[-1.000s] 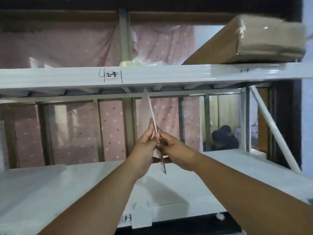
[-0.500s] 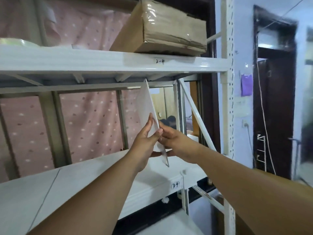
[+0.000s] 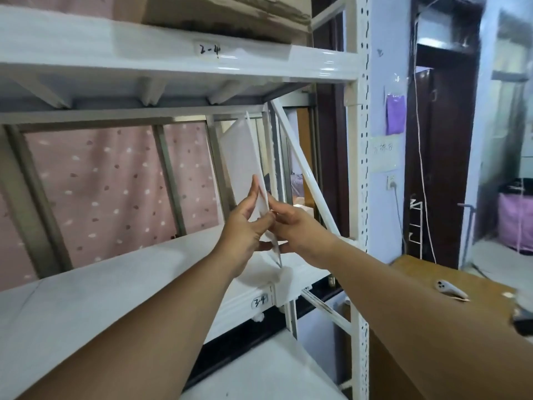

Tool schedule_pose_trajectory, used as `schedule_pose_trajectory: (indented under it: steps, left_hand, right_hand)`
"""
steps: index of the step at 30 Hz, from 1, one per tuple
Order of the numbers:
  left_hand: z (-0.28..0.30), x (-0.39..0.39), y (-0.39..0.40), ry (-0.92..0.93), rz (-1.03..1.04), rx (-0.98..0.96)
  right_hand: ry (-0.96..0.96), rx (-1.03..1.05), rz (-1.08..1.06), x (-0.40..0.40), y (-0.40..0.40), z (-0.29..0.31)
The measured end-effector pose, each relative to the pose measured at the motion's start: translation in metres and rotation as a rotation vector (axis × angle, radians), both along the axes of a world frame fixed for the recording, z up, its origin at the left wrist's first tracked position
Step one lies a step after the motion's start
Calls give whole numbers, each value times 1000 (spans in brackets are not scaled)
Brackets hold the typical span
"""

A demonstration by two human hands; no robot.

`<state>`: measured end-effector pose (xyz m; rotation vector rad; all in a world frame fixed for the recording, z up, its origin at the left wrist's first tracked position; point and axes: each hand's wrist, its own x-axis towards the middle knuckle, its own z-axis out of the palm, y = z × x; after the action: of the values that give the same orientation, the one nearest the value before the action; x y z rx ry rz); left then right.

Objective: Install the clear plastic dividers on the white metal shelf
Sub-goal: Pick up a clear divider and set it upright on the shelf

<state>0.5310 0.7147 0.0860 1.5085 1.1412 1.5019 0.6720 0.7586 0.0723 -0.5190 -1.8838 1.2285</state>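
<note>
Both hands hold one clear plastic divider (image 3: 240,157) in the space between two levels of the white metal shelf (image 3: 178,63). The left hand (image 3: 245,226) presses on the left face of the divider with its fingers stretched upward and its thumb bent toward the front edge, so the sheet is pinched between them. The right hand (image 3: 291,223) grips the same front edge from the right side, a little lower, with its fingertips closed on the sheet and touching the left hand. The divider stands almost upright but tilted, its top leaning to the left and toward the back, and its upper end comes close under the upper shelf board; I cannot tell if it touches there. Its lower corner points down over the front of the lower shelf board (image 3: 121,284), just above it, and seems not to rest on it. This place is near the right end of the shelf, beside a diagonal white brace (image 3: 302,174) and the perforated upright post (image 3: 362,157). A handwritten label (image 3: 210,50) is on the front of the upper board and another label (image 3: 259,301) on the front of the lower one. A cardboard box (image 3: 225,15) lies on the upper board. Behind the shelf hangs a pink curtain (image 3: 95,186) with spots. At the right a wooden table (image 3: 427,272) carries a small white object (image 3: 448,288).
</note>
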Motion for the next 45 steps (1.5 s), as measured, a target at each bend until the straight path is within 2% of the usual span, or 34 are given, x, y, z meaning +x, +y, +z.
schedule_pose_trajectory:
  steps: [10, 20, 35, 45]
  left_hand:
    - [-2, 10, 15, -1, 40, 26]
    - [-2, 13, 12, 6, 70, 26]
    - [-1, 17, 8, 5, 86, 48]
    - [2, 20, 7, 73, 136, 35]
  right_hand:
    - [-24, 11, -43, 9, 15, -1]
    - [47, -2, -5, 7, 16, -9]
    - [26, 3, 18, 11, 19, -7]
    - [52, 14, 7, 10, 16, -9]
